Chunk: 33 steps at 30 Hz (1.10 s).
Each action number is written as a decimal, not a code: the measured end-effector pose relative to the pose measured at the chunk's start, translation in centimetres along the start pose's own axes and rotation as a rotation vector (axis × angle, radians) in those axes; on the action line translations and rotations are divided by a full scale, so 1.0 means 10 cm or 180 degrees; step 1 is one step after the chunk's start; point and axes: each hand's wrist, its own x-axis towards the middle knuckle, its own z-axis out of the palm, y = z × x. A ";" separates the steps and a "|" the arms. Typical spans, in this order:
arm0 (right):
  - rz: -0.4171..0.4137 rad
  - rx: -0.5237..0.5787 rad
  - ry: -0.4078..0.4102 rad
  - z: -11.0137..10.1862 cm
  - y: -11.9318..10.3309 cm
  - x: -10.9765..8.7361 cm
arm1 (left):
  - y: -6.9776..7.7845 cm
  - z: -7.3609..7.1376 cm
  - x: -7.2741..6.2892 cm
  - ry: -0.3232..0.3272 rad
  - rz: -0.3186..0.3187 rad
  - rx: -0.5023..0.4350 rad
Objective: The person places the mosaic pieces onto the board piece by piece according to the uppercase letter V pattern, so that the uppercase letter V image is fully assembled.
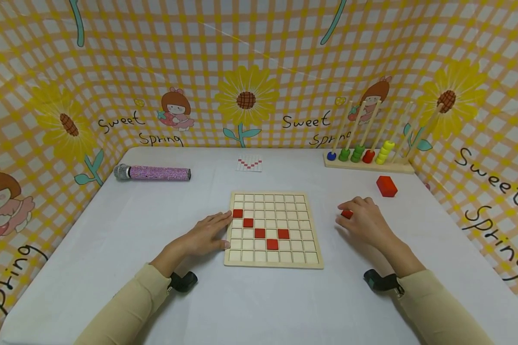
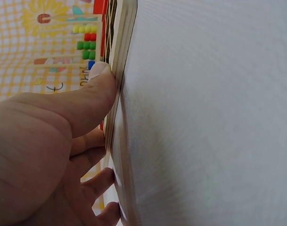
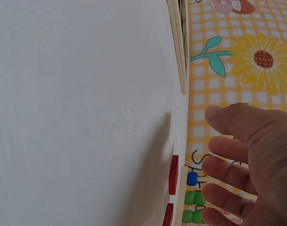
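Observation:
A square wooden grid board (image 1: 273,264) lies on the table, with several red square tiles (image 1: 272,244) set in its cells. My left hand (image 1: 205,235) rests against the board's left edge, thumb and fingertips touching the rim. To the right of the board, my right hand (image 1: 364,221) hovers over the table, thumb apart from the loosely bent fingers. A loose red piece (image 1: 347,214) shows below its fingertips in the head view. In the right wrist view, nothing is between the fingers, and a red piece (image 3: 173,174) is on the table away from them.
Behind the board lies a small pattern card (image 1: 249,163) with red squares. A glittery purple microphone (image 1: 159,173) is at the back left. At the back right stand a wooden peg rack (image 1: 367,165) with coloured beads and a red block (image 1: 386,186). Patterned cloth (image 1: 246,48) surrounds the table.

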 end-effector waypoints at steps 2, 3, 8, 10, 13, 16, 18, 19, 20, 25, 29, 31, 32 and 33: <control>0.0008 -0.0031 -0.0002 0.00 0.03 0.00 | 0.00 0.00 0.00 -0.0004 0.0002 0.0001; 0.0014 -0.0047 -0.0007 0.00 0.04 0.00 | -0.01 0.00 0.00 -0.0014 -0.0011 -0.0001; 0.0065 -0.0062 -0.0064 -0.01 0.11 0.01 | -0.01 -0.01 0.00 -0.0026 -0.0007 0.0008; 0.0085 -0.0053 -0.0091 -0.01 0.14 0.01 | -0.01 -0.01 0.00 -0.0023 0.0009 0.0013; 0.0105 -0.0053 -0.0128 -0.01 0.16 0.02 | -0.01 0.00 0.00 -0.0026 0.0003 0.0029; 0.0113 -0.0068 -0.0153 -0.02 0.19 0.03 | -0.01 0.00 0.00 -0.0008 0.0018 0.0030; 0.0129 -0.0073 -0.0171 -0.02 0.22 0.04 | -0.01 0.00 0.00 -0.0006 0.0017 0.0020; 0.0134 -0.0081 -0.0179 -0.01 0.23 0.04 | -0.01 0.01 0.00 -0.0005 0.0016 0.0017; 0.0140 -0.0090 -0.0192 -0.01 0.25 0.04 | -0.01 0.01 0.00 -0.0002 0.0020 0.0015; 0.0158 -0.0125 -0.0250 0.00 0.33 0.04 | -0.02 0.02 0.00 -0.0001 0.0023 0.0035; 0.0171 -0.0110 -0.0264 -0.01 0.34 0.04 | -0.03 0.02 0.01 0.0001 0.0032 0.0028; 0.0180 -0.0095 -0.0259 -0.01 0.34 0.04 | -0.03 0.02 0.01 0.0000 0.0033 0.0026; 0.0185 -0.0090 -0.0257 -0.01 0.34 0.04 | -0.03 0.02 0.01 -0.0001 0.0030 0.0025; 0.0189 -0.0084 -0.0255 -0.01 0.34 0.04 | -0.03 0.02 0.01 -0.0009 0.0020 0.0029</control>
